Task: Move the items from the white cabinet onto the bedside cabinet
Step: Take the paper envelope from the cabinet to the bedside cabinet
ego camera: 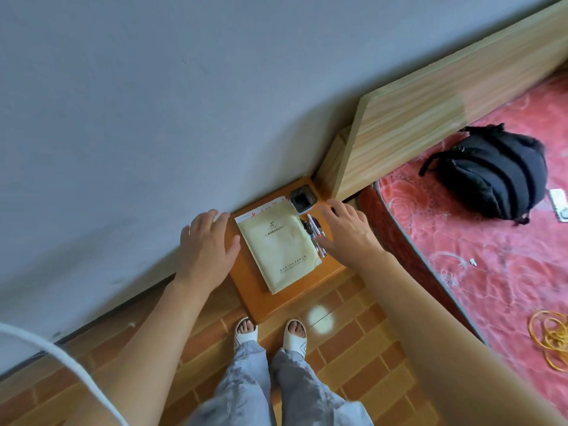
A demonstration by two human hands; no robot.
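A small orange-brown bedside cabinet (270, 298) stands against the wall beside the bed. On its top lies a cream paper folder (278, 247), with a bundle of pens (313, 233) along its right edge and a small black and grey box (302, 198) at the back corner. My left hand (206, 244) hovers with straight fingers over the cabinet's left edge and holds nothing. My right hand (349, 229) is spread flat just right of the pens, fingertips near the small box, holding nothing. The white cabinet is out of view.
The wooden headboard (430, 118) and a bed with a red patterned mattress (491, 256) lie to the right. A black backpack (491, 176) and a coil of yellow cord (550, 336) rest on the mattress. My feet in white slippers (270, 333) stand on brick-pattern floor.
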